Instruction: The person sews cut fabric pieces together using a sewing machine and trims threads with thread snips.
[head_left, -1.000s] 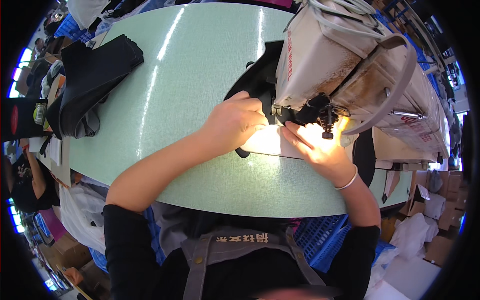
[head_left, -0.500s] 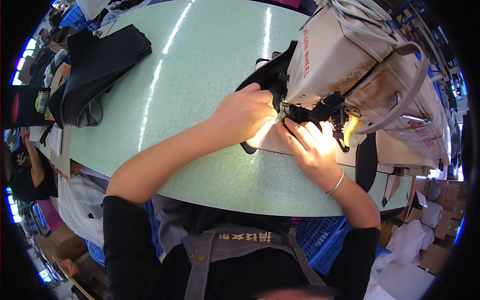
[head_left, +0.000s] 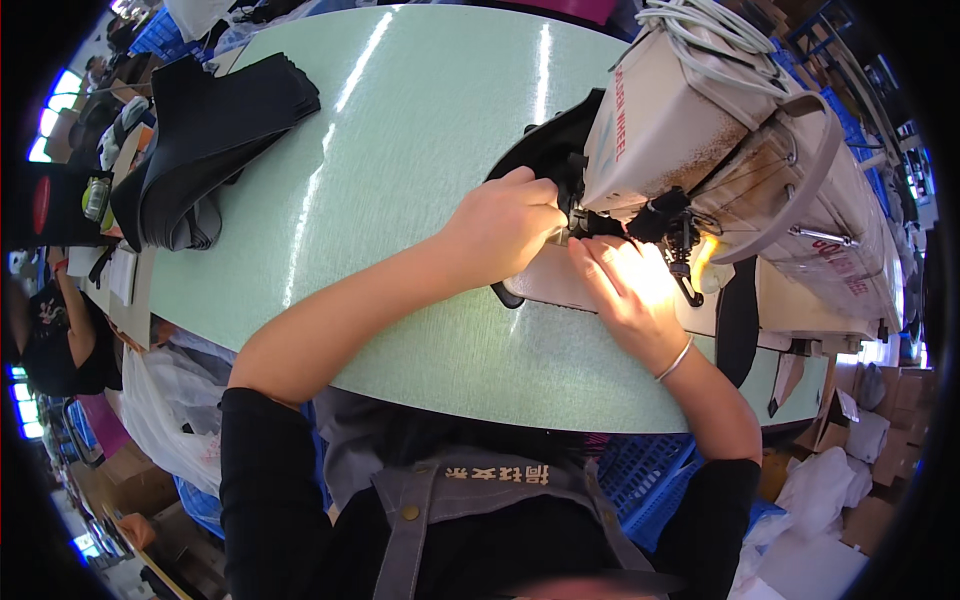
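Observation:
My left hand (head_left: 508,222) is closed, its fingers pinching a curved black sheet piece (head_left: 520,155) beside the needle area of a sewing machine (head_left: 690,130). That piece lies on the left of the machine head and passes partly behind my hand. Lit brightly by the machine's lamp, my right hand (head_left: 635,300) lies palm down on the pale machine bed (head_left: 550,278). Its fingers are stretched out, with the tips at the dark material near the presser foot. The needle itself cannot be made out.
A stack of black cut pieces (head_left: 215,130) rests at the left of the pale green table (head_left: 400,130). One black strip (head_left: 737,325) hangs by the machine at right. Below the table edge stands a blue crate (head_left: 640,480). Another person (head_left: 65,335) is at far left.
The whole view has shifted slightly to the right. My right fingers lie closer together than before. My left hand keeps its pinch at the same spot by the machine.

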